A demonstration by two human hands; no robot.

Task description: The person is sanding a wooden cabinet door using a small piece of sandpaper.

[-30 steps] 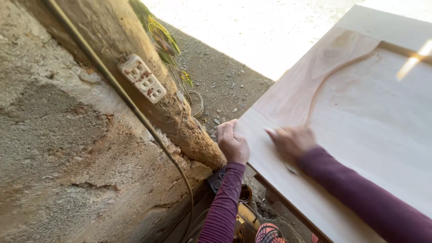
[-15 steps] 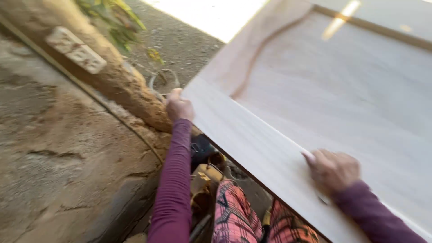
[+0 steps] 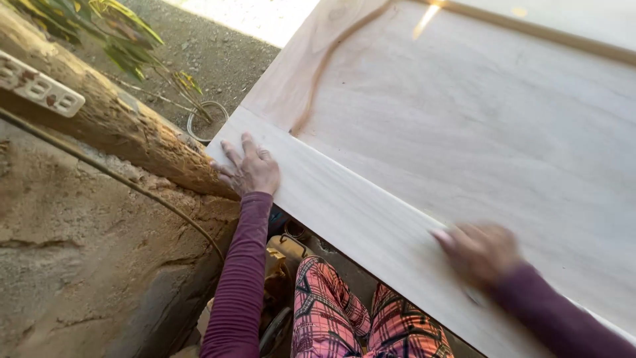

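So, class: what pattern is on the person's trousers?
Pink-and-dark plaid trousers, clearest in the head view.

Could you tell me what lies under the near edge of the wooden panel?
Under the wooden panel show plaid-trousered legs and a yellowish container; whatever lies farther beneath is covered by the board.

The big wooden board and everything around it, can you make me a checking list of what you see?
Surface: pale wooden panel, raised frame, bare.
Job's things: the panel only; any tool under the right hand is too blurred to tell.
Clutter: coiled wire on gravel; yellow container below.
Grippers: left hand flat on the panel's corner; right hand blurred, on the frame's edge.
Cables: black cable across the wall; white power strip.
Surroundings: rough wall, log, leaves.
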